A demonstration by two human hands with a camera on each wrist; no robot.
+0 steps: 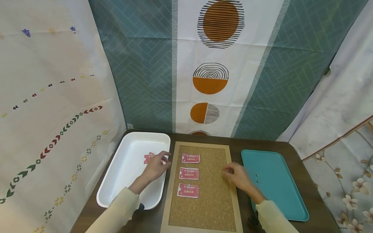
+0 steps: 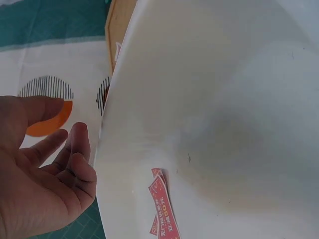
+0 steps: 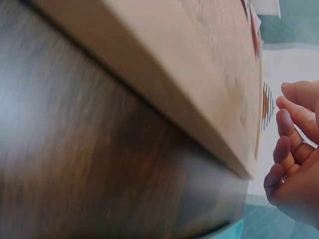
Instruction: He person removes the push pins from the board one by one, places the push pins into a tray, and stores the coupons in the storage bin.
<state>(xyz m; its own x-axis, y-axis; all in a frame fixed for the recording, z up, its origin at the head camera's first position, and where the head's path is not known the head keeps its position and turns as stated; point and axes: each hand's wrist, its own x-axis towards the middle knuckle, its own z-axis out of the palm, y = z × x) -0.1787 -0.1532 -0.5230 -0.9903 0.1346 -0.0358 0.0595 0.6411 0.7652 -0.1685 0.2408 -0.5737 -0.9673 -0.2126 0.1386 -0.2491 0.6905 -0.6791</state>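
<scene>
Over the right part of the white tray (image 1: 116,168), my left hand (image 1: 155,168) hovers beside a few overlapping red coupons (image 1: 147,159). In the left wrist view its thumb and fingers are apart, holding nothing, and the coupons (image 2: 164,211) lie on the tray floor. My right hand (image 1: 237,176) is above the right frame of the cork board (image 1: 214,200), fingers loosely bent, with nothing visible between thumb and index finger. Three red coupons are fixed in a column on the board's left half: a top one (image 1: 190,158), a middle one (image 1: 188,173) and a lower one (image 1: 187,190).
A teal tray (image 1: 279,181) stands to the right, with two small shiny pins (image 1: 257,181) in it. The dark wooden table (image 1: 247,145) carries both trays and the board. Patterned cloths (image 1: 140,71) hang behind and at both sides.
</scene>
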